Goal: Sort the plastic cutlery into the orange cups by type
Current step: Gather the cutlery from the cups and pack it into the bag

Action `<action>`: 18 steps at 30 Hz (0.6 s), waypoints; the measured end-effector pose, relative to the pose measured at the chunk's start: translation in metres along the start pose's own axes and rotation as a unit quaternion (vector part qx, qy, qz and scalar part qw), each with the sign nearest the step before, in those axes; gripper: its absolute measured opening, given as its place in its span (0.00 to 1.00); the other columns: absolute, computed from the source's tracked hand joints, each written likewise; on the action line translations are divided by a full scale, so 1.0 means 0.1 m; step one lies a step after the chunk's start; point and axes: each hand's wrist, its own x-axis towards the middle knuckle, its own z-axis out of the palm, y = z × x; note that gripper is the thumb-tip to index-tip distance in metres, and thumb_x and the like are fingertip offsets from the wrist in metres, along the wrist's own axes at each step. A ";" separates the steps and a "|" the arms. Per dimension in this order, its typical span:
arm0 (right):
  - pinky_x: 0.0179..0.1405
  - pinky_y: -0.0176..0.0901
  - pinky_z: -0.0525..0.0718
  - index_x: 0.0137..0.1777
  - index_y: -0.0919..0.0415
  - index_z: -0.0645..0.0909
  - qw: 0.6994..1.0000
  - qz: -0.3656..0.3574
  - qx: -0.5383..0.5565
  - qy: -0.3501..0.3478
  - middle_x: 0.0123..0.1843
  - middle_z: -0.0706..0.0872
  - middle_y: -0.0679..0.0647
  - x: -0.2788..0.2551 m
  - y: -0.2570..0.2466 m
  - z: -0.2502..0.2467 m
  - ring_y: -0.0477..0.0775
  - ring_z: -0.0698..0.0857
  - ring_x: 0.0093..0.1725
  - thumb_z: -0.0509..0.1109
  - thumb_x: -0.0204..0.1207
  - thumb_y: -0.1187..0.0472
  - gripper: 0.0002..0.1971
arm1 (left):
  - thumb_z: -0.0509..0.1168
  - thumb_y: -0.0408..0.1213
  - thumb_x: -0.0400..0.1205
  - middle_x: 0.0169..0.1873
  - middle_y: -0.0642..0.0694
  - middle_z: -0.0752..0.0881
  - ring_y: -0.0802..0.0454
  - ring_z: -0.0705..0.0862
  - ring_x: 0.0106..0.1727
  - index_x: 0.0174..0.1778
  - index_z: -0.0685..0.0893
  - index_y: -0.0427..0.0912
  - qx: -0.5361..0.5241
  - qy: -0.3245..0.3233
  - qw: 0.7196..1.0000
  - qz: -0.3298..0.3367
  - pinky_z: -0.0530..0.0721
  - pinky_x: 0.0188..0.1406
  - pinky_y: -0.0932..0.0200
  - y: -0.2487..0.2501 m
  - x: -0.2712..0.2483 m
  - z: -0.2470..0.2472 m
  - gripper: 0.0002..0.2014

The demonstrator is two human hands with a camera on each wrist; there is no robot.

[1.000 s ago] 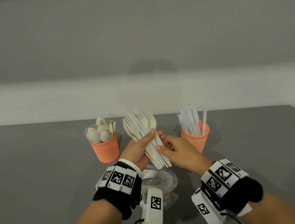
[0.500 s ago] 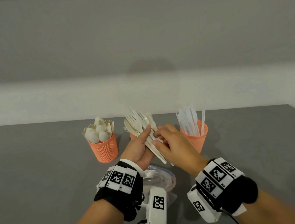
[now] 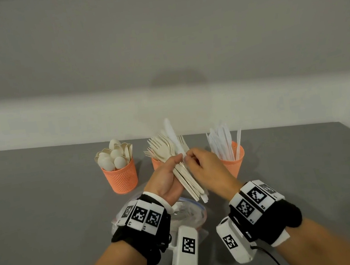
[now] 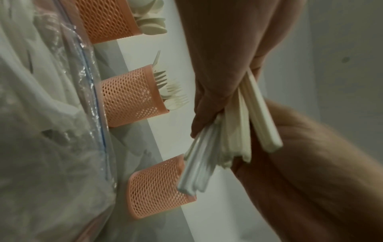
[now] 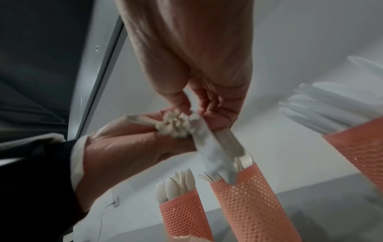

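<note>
My left hand [image 3: 174,165] grips a bundle of cream forks and white knives [image 3: 186,181], tines up, over the table in front of the cups. My right hand [image 3: 189,155] pinches one white knife [image 3: 172,136] at the bundle's top; its blade stands above the forks. Three orange mesh cups stand in a row behind: the spoon cup [image 3: 121,178] on the left, the fork cup [image 3: 156,163] mostly hidden behind my left hand, and the knife cup [image 3: 234,162] on the right. The left wrist view shows the bundle's handle ends [image 4: 238,134] fanned below my fingers. In the right wrist view the pinched knife [image 5: 211,152] is blurred.
A crumpled clear zip bag [image 3: 190,213] lies on the grey table [image 3: 46,203] just under my wrists, also filling the left of the left wrist view as the bag [image 4: 51,131]. A pale wall runs behind the cups. The table's right edge slants away past the knife cup.
My right hand has slid from the bundle's handles up to its top. One white knife now sticks up higher than the forks. Both hands have drifted slightly toward the cups.
</note>
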 end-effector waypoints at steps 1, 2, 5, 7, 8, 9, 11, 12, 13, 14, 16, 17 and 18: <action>0.31 0.33 0.70 0.38 0.60 0.73 1.000 0.000 -0.011 0.003 0.31 0.74 0.48 0.00 0.01 0.00 0.43 0.71 0.30 0.55 0.83 0.62 0.12 | 0.51 0.33 0.85 0.50 0.35 0.85 0.46 0.86 0.51 0.59 0.78 0.31 0.006 0.005 1.000 0.006 0.83 0.57 0.52 -0.01 0.01 0.00 0.14; 0.30 0.35 0.68 0.36 0.58 0.69 1.000 -0.002 -0.017 0.002 0.30 0.71 0.47 0.00 0.02 0.00 0.43 0.69 0.30 0.53 0.84 0.63 0.14 | 0.52 0.31 0.85 0.48 0.36 0.85 0.46 0.86 0.50 0.58 0.78 0.31 0.009 0.009 1.000 0.015 0.83 0.57 0.52 -0.01 0.02 0.00 0.13; 0.32 0.32 0.69 0.41 0.59 0.69 1.000 -0.007 -0.007 -0.029 0.33 0.70 0.46 -0.02 0.00 0.01 0.40 0.70 0.31 0.51 0.85 0.61 0.11 | 0.52 0.30 0.85 0.44 0.38 0.87 0.49 0.89 0.45 0.56 0.79 0.33 0.017 0.015 0.999 0.040 0.88 0.49 0.56 -0.01 0.04 -0.01 0.12; 0.36 0.23 0.73 0.53 0.62 0.74 0.999 -0.004 0.011 -0.043 0.40 0.74 0.46 -0.02 -0.02 0.04 0.37 0.74 0.37 0.53 0.85 0.60 0.10 | 0.52 0.29 0.85 0.46 0.39 0.87 0.50 0.89 0.47 0.60 0.79 0.31 0.016 0.012 0.999 0.046 0.88 0.50 0.58 0.00 0.03 0.00 0.13; 0.38 0.22 0.73 0.58 0.65 0.74 0.999 0.006 0.023 -0.041 0.44 0.76 0.48 -0.02 -0.01 0.06 0.38 0.75 0.41 0.53 0.85 0.60 0.11 | 0.52 0.29 0.85 0.48 0.39 0.87 0.49 0.88 0.49 0.64 0.77 0.30 0.015 0.011 0.999 0.048 0.87 0.52 0.57 0.01 0.03 0.00 0.14; 0.40 0.24 0.73 0.60 0.65 0.74 0.998 0.025 0.043 -0.035 0.47 0.78 0.50 -0.01 0.00 0.07 0.43 0.77 0.45 0.53 0.85 0.60 0.12 | 0.53 0.29 0.85 0.50 0.38 0.86 0.49 0.87 0.50 0.67 0.76 0.29 0.016 0.007 0.999 0.051 0.86 0.53 0.57 0.01 0.02 0.00 0.16; 0.45 0.33 0.75 0.60 0.63 0.74 0.994 0.063 0.087 -0.033 0.48 0.79 0.50 -0.01 0.02 0.06 0.48 0.79 0.50 0.54 0.85 0.60 0.11 | 0.54 0.28 0.85 0.55 0.36 0.85 0.48 0.88 0.52 0.71 0.73 0.29 0.014 0.003 0.998 0.058 0.87 0.54 0.55 0.00 0.03 -0.01 0.18; 0.47 0.36 0.75 0.58 0.61 0.74 0.992 0.071 0.096 -0.039 0.47 0.79 0.49 -0.02 0.02 0.06 0.49 0.79 0.50 0.54 0.84 0.59 0.10 | 0.54 0.28 0.85 0.57 0.35 0.84 0.47 0.87 0.53 0.72 0.72 0.29 0.012 0.005 0.998 0.061 0.87 0.55 0.54 0.00 0.04 -0.02 0.19; 0.48 0.37 0.76 0.58 0.60 0.74 0.992 0.071 0.093 -0.048 0.47 0.80 0.49 -0.01 0.03 0.05 0.49 0.79 0.51 0.55 0.84 0.59 0.10 | 0.54 0.29 0.85 0.57 0.35 0.84 0.46 0.87 0.54 0.72 0.71 0.29 0.015 0.009 0.998 0.061 0.87 0.55 0.54 -0.01 0.04 -0.02 0.19; 0.51 0.38 0.77 0.60 0.60 0.75 0.992 0.065 0.088 -0.056 0.49 0.81 0.50 -0.02 0.03 0.03 0.49 0.80 0.53 0.55 0.84 0.58 0.11 | 0.54 0.29 0.85 0.56 0.35 0.84 0.46 0.86 0.54 0.72 0.71 0.28 0.017 0.010 0.998 0.059 0.87 0.54 0.54 -0.02 0.05 -0.02 0.19; 0.55 0.39 0.77 0.63 0.62 0.75 0.995 0.048 0.072 -0.057 0.56 0.83 0.54 -0.01 0.05 0.01 0.50 0.81 0.57 0.56 0.84 0.58 0.13 | 0.54 0.29 0.85 0.52 0.36 0.85 0.46 0.87 0.52 0.71 0.72 0.29 0.022 0.010 0.998 0.061 0.88 0.51 0.54 -0.03 0.06 -0.01 0.18; 0.55 0.40 0.77 0.62 0.62 0.76 0.996 0.041 0.064 -0.052 0.56 0.83 0.56 0.00 0.06 0.01 0.51 0.81 0.57 0.57 0.84 0.58 0.13 | 0.54 0.29 0.85 0.50 0.37 0.85 0.47 0.88 0.49 0.69 0.74 0.30 0.026 0.008 0.998 0.059 0.88 0.50 0.55 -0.02 0.07 0.01 0.17; 0.55 0.41 0.78 0.61 0.63 0.77 0.996 0.040 0.057 -0.047 0.55 0.84 0.57 0.00 0.06 0.00 0.52 0.82 0.56 0.56 0.84 0.58 0.13 | 0.54 0.29 0.85 0.49 0.38 0.86 0.48 0.88 0.48 0.66 0.76 0.31 0.028 0.004 0.998 0.058 0.88 0.50 0.55 -0.02 0.07 0.02 0.15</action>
